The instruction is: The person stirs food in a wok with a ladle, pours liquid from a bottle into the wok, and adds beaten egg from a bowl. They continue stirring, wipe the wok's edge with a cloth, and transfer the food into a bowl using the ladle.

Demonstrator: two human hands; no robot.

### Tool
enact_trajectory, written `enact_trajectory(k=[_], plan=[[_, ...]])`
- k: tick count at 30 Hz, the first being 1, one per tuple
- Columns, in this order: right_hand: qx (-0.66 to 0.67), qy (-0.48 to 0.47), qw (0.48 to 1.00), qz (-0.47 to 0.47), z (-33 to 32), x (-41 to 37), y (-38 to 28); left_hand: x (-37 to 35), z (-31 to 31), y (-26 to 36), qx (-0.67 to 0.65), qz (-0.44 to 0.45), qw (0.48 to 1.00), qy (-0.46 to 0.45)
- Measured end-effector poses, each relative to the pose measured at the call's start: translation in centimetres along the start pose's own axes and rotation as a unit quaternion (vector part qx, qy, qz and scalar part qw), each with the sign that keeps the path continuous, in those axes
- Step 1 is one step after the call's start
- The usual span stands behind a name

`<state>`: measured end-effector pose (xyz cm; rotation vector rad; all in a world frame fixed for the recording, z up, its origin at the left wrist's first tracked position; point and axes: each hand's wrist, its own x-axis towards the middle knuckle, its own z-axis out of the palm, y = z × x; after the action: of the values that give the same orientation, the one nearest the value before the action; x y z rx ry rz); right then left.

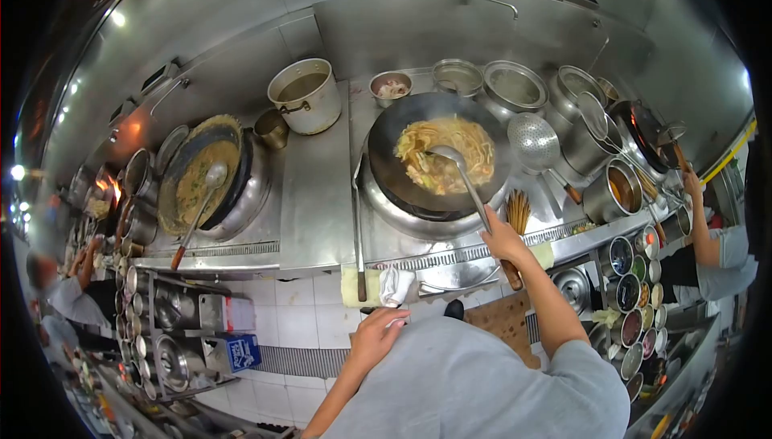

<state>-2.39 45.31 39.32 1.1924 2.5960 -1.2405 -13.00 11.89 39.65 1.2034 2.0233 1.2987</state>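
Shirt (474,383) nearest, right hand (507,241) grips ladle (470,186) slanting bowl-first forward-left; left hand (375,338), grip unclear.

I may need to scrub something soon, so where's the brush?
In the head view, the brush is right of the middle wok, below the skimmer and close to the right hand.

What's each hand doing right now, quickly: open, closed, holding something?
Left hand: near the white cloth; open or closed cannot be told.
Right hand: closed, holding the ladle.
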Motion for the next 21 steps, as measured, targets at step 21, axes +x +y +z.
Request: enact_trajectory(k=[21], plan=[[0.117,-0.037,0.992,-0.023,-0.9,2.6,3.5,-0.2,-0.4,0.0,0.007,-0.011,1.0,0.015]])
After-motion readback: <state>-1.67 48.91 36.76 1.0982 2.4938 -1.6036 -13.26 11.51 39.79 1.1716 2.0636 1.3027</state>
